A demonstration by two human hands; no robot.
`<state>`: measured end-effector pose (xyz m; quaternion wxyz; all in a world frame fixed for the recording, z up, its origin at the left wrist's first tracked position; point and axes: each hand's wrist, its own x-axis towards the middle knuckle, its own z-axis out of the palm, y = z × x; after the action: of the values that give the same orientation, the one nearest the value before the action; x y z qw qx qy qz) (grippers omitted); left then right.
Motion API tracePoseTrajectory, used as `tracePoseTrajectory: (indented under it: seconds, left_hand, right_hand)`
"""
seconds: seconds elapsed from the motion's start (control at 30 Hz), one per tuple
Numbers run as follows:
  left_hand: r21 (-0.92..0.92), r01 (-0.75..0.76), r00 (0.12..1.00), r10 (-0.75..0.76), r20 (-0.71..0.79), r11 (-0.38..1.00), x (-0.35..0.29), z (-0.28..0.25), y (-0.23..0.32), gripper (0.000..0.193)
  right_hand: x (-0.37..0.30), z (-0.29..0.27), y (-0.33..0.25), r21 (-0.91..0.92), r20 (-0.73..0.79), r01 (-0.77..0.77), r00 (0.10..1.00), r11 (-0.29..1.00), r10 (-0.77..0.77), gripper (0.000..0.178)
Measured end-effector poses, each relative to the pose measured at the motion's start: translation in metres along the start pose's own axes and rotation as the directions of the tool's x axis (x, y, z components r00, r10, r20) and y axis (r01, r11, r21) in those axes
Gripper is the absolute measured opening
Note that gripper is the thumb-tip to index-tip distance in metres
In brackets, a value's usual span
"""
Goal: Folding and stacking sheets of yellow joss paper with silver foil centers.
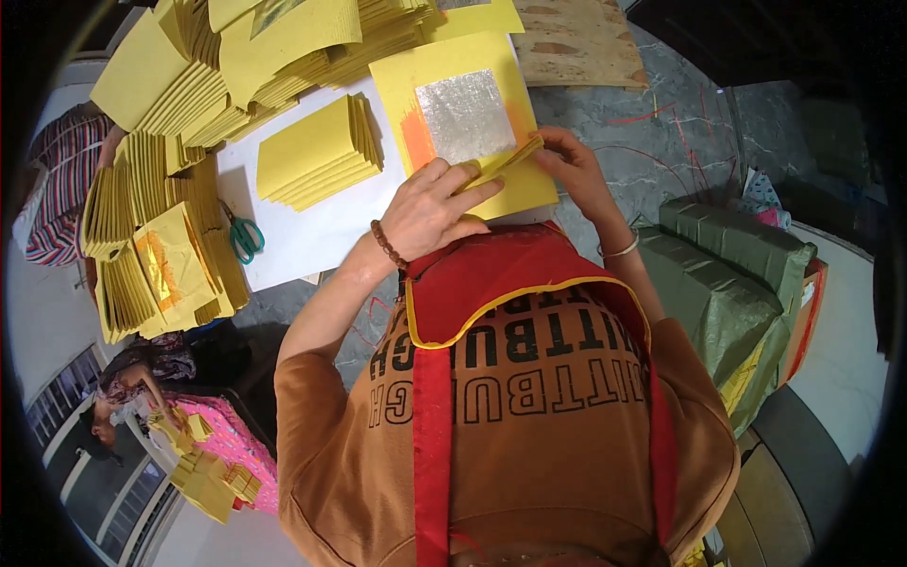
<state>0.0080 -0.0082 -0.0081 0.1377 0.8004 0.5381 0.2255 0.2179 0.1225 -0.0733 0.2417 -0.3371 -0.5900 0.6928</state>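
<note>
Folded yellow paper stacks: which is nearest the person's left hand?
The fanned stack set apart on the white surface, right of the green scissors; other stacks crowd together, farther from the left hand.

On the worktop point(307, 241), a folded paper stack point(312, 156) lies between scissors point(247, 242) at its near left and a foil-patched paper sheet point(465, 111) at its right, with paper bundles point(142, 80) along the far and left sides, a plywood board point(578, 42) behind the sheet, and wrapped packages point(713, 283) right.
</note>
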Motion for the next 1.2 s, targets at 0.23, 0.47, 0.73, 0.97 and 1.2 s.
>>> tracePoseTrajectory:
  seconds: [0.23, 0.47, 0.73, 0.97, 1.2]
  left_hand:
    - [0.011, -0.017, 0.998, 0.016, 0.062, 1.0, 0.001, -0.006, 0.001, 0.059]
    - [-0.092, -0.032, 0.998, 0.036, 0.046, 0.995, 0.0, -0.006, -0.011, 0.06]
    - [-0.173, -0.049, 0.997, 0.059, 0.058, 0.984, 0.0, -0.006, -0.021, 0.06]
    - [-0.198, -0.067, 0.995, 0.079, 0.055, 0.978, -0.001, -0.005, -0.026, 0.062]
    - [-0.325, -0.021, 0.998, 0.04, 0.053, 0.946, 0.0, -0.01, -0.028, 0.051]
  right_hand:
    - [-0.001, 0.001, 0.0, -0.046, -0.02, 0.008, 1.0, 0.999, -0.009, 0.026]
    - [0.0, -0.001, 0.0, 0.018, -0.008, -0.013, 1.0, 1.0, 0.013, 0.026]
    - [0.002, -0.001, 0.002, 0.083, -0.006, -0.013, 1.0, 0.996, 0.013, 0.024]
    - [0.002, -0.001, -0.001, 0.085, 0.0, -0.041, 0.999, 0.996, 0.041, 0.024]
    - [-0.004, 0.004, -0.008, 0.068, -0.105, 0.017, 0.994, 0.998, -0.01, 0.027]
